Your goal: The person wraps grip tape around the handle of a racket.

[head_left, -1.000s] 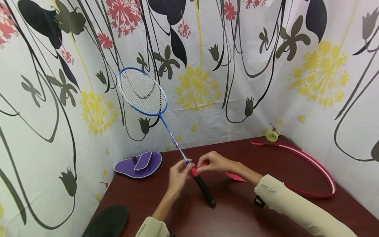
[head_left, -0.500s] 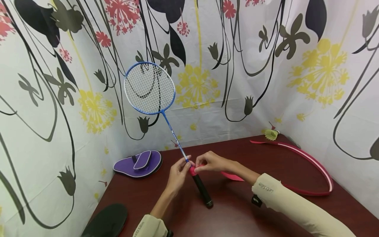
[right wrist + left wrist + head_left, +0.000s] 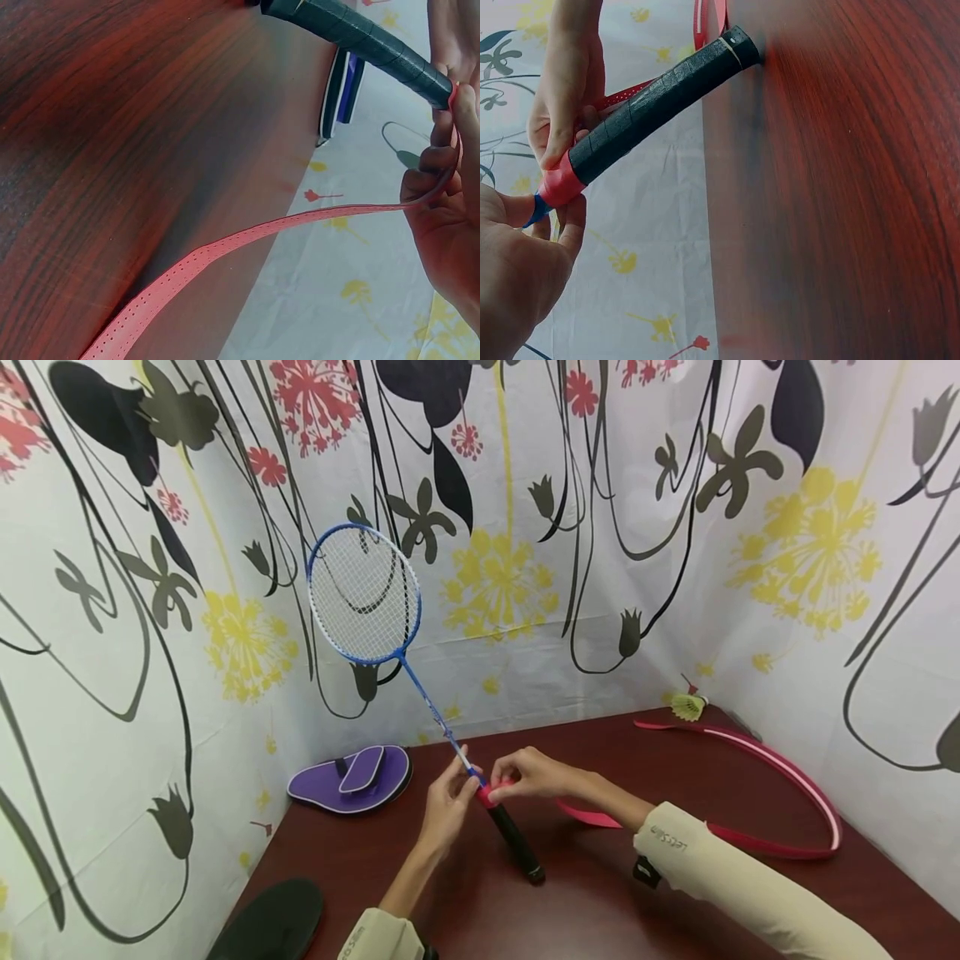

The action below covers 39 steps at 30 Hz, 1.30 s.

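A blue-and-white badminton racket (image 3: 365,593) is held tilted, head up and to the left, its black handle (image 3: 660,101) pointing down at the table. Red perforated grip tape (image 3: 169,281) wraps the top of the handle, and its long loose length trails right across the table. My left hand (image 3: 445,806) pinches the racket where shaft meets handle, thumb and fingers around the blue part. Beside it, my right hand (image 3: 534,772) pinches the tape against the handle top. In the right wrist view, the tape runs through the right hand's curled fingers.
A purple paddle case (image 3: 318,783) lies at the table's back left, and a black round-ended object (image 3: 273,918) at the front left. A yellow shuttlecock (image 3: 687,706) sits in the back right corner. Patterned curtains (image 3: 495,685) close in the dark red table (image 3: 600,893).
The racket head swung right and upright, then back left. Both hands keep their pinch near the handle top. The near part of the tape has shifted slightly left.
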Motion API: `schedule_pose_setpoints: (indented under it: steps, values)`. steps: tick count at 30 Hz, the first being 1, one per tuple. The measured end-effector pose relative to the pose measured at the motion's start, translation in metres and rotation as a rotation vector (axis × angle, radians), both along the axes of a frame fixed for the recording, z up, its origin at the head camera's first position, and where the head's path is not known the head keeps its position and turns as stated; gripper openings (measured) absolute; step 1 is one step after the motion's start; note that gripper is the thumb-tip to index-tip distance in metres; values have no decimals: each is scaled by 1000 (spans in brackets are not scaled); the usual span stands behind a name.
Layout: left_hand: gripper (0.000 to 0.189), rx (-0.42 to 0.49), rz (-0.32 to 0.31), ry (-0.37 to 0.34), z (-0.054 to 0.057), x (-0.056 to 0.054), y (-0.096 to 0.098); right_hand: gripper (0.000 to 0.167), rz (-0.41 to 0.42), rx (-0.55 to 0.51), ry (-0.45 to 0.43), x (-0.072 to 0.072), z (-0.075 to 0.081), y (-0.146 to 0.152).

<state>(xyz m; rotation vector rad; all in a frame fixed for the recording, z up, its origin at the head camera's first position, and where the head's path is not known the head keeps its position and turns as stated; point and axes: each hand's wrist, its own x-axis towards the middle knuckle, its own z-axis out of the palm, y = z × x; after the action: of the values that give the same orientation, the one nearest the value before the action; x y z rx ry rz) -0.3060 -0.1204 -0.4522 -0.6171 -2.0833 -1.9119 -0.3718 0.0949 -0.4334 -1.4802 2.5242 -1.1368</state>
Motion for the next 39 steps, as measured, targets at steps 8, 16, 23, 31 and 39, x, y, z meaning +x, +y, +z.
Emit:
schedule_pose_setpoints:
  steps: [8, 16, 23, 31, 39]
  values:
    - [58, 114, 69, 3, -1, -1, 5, 17, -36, -19, 62, 0, 0, -4]
    - [53, 135, 160, 8, -1, -1, 11, 19, -46, -29, 71, -1, -4, -2]
    - [61, 127, 131, 14, 3, -2, 6, 12, -16, -24, 35, -4, 2, 3]
    - [64, 154, 21, -21, 1, -1, 3, 9, 21, -37, 21, -5, 1, 3]
    - [60, 182, -62, -37, -1, -3, 3, 13, -33, -60, 82, -2, -2, 0]
